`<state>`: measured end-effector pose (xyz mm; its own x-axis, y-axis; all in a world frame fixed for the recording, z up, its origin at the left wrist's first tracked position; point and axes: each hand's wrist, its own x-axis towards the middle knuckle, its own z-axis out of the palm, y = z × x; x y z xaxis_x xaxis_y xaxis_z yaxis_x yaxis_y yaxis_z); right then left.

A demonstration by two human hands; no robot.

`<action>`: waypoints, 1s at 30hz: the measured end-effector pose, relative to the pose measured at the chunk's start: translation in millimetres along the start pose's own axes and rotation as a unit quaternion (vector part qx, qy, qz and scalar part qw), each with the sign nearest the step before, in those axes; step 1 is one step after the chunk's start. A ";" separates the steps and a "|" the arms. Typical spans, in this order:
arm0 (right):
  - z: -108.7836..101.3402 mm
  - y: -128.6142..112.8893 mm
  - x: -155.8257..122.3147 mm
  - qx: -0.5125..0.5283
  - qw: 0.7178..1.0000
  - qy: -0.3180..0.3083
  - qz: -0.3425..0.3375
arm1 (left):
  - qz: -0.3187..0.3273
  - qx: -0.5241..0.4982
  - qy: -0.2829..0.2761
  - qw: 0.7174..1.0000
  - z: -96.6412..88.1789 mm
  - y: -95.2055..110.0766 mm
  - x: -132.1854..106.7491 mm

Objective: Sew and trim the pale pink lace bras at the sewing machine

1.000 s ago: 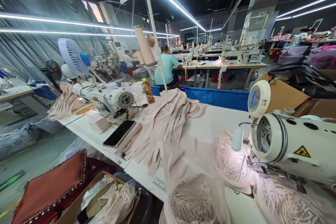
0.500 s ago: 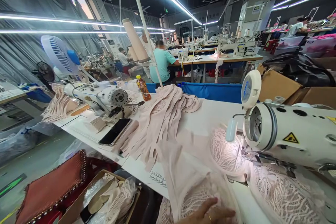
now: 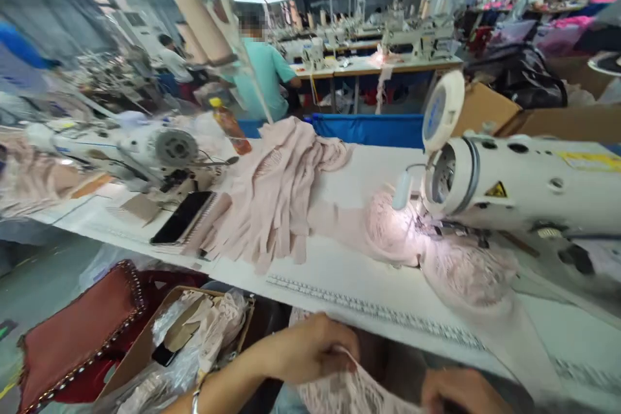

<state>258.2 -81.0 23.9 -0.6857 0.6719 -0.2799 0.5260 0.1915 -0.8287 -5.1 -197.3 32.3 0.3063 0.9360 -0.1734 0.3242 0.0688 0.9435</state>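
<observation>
lace piece now gripped in left hand, right hand newly beside it.

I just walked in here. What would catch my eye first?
The white sewing machine at right, its lamp lighting pink lace under the needle. Mid-table lies a heap of pale pink fabric strips. At the bottom edge, the left hand grips a lace piece, the right hand beside it.

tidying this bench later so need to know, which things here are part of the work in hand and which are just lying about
In hand: left hand, grip closed on lace piece; right hand beside it; lace cups under sewing machine.
Lying about: phone; bottle; fabric pile; box of scraps.
</observation>
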 end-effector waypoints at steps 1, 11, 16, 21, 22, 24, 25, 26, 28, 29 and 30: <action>-1.6 -0.2 -5.2 0.015 0.999 -0.041 -0.001 | -0.041 -0.025 0.014 0.999 -1.4 2.5 -1.2; -4.7 17.1 3.7 0.266 0.955 -0.123 -0.037 | -0.140 -0.327 0.145 0.923 21.2 -8.5 4.7; 9.5 22.6 4.4 0.382 0.922 -0.065 -0.014 | -0.213 -0.508 0.146 0.822 33.0 -10.1 11.6; 16.3 19.3 6.0 0.478 0.874 -0.081 0.007 | -0.208 -0.540 0.142 0.803 36.2 -13.3 19.4; 16.7 18.9 6.0 0.488 0.869 -0.085 0.007 | -0.209 -0.539 0.137 0.804 36.5 -13.9 20.2; 16.7 18.6 5.8 0.497 0.863 -0.090 0.005 | -0.208 -0.535 0.132 0.808 36.8 -15.2 20.9; 16.4 18.6 5.6 0.498 0.862 -0.092 0.004 | -0.205 -0.534 0.129 0.810 36.8 -15.9 20.9; 15.8 18.7 5.6 0.498 0.862 -0.093 0.003 | -0.202 -0.534 0.126 0.811 36.6 -16.7 20.6; 14.1 18.8 5.6 0.491 0.866 -0.093 -0.001 | -0.191 -0.536 0.117 0.814 35.8 -18.2 19.5; 13.1 18.9 5.7 0.484 0.870 -0.094 -0.004 | -0.184 -0.538 0.112 0.815 35.2 -18.8 18.8; 12.0 19.0 5.8 0.477 0.874 -0.095 -0.008 | -0.178 -0.539 0.106 0.817 34.5 -19.1 18.0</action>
<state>258.2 -82.0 0.7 -0.8078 0.5266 -0.2647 -0.0810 -0.5440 -0.8352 25.0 -193.7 1.4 0.1657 0.8218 -0.5451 -0.6519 0.5060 0.5647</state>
